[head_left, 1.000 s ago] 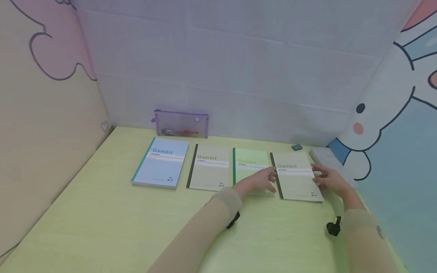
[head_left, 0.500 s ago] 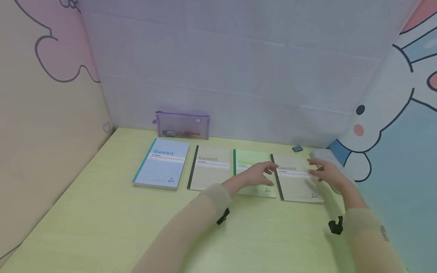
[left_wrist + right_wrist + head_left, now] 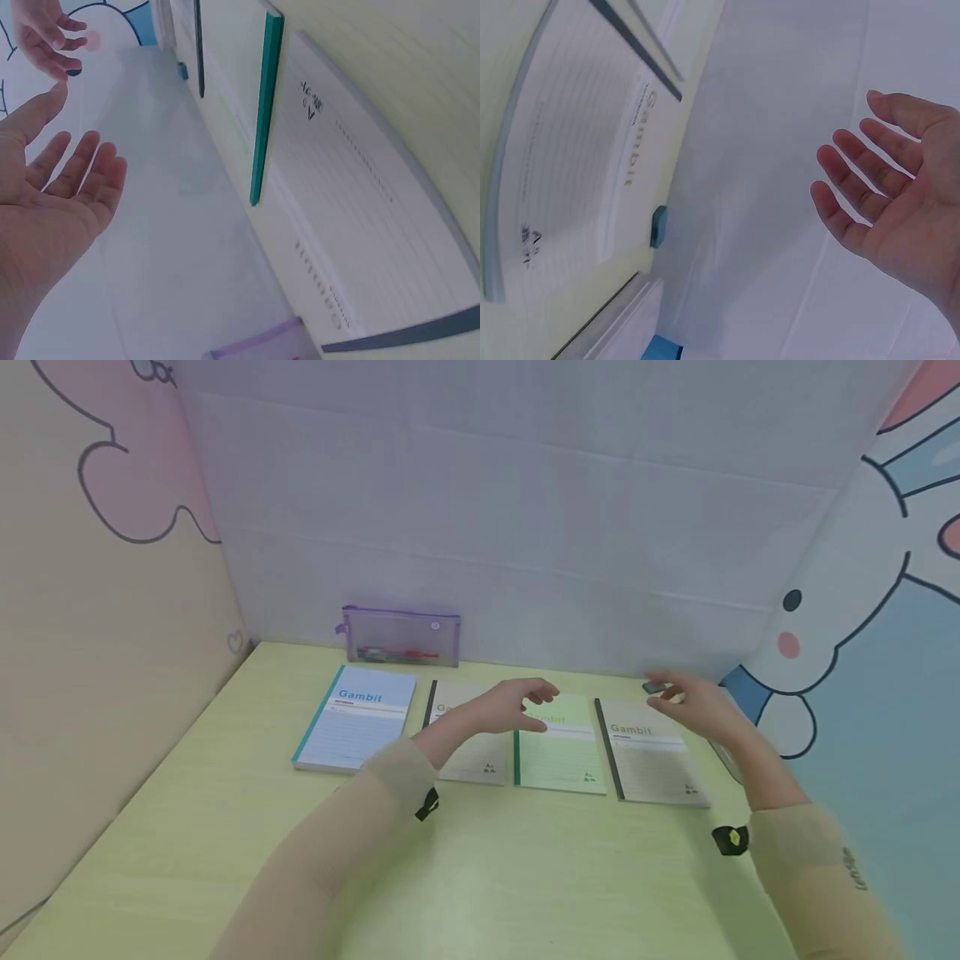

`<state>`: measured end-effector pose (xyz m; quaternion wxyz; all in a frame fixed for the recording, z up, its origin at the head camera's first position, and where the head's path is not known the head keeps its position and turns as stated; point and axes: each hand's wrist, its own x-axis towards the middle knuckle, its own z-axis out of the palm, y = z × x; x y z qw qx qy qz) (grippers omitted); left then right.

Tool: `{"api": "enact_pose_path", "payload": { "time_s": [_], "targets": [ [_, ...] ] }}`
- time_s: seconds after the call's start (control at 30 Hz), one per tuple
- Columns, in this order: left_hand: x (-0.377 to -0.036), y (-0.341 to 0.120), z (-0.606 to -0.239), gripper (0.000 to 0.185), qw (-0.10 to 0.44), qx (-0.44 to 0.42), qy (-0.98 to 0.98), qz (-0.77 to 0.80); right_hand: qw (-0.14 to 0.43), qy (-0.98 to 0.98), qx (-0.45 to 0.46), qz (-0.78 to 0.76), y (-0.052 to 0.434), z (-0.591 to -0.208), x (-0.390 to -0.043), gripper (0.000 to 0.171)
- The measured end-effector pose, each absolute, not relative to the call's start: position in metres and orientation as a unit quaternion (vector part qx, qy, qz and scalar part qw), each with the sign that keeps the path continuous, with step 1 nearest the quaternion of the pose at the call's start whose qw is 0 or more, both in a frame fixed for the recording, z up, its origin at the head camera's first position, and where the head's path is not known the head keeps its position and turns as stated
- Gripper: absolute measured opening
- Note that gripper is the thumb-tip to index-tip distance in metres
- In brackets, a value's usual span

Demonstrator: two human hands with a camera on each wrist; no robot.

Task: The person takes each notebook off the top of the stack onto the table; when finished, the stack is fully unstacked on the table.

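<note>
Several Gambit notebooks lie in a row on the table. At the left is a blue notebook [image 3: 356, 718]; beside it a beige notebook [image 3: 472, 756] is partly covered by my left hand. A green notebook [image 3: 561, 752] follows, and a second beige notebook [image 3: 654, 756] with a dark spine lies at the right end. My left hand [image 3: 501, 706] hovers above the gap between the first beige and the green one, fingers loosely bent around nothing. Raised over the upper right of the second beige notebook, my right hand [image 3: 697, 703] holds nothing; its fingers [image 3: 847, 176] are relaxed.
A purple mesh pencil case [image 3: 402, 639] with pens inside leans on the back wall. Near the back edge sits a small dark blue block [image 3: 654, 687], partly behind my right hand. By the right wall is a grey-white book-like item [image 3: 607, 319], mostly hidden in the head view.
Both hands have come away from the right-hand beige notebook. The left hand has lifted and moved left; the right hand has risen up and back. The notebooks stay in place.
</note>
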<state>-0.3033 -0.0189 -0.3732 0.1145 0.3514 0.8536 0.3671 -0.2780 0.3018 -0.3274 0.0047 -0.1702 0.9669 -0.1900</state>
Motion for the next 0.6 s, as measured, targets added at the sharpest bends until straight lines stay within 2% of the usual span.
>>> {"api": "enact_pose_path", "payload": {
  "time_s": [0.23, 0.6],
  "targets": [
    [-0.297, -0.059, -0.350, 0.056, 0.070, 0.337, 0.880, 0.328, -0.062, 0.945, -0.229, -0.224, 0.259, -0.313, -0.272, 0.044],
    [-0.277, -0.119, -0.329, 0.059, 0.013, 0.321, 0.900, 0.296, -0.133, 0.916, -0.242, -0.292, 0.185, -0.312, -0.253, 0.043]
  ]
}}
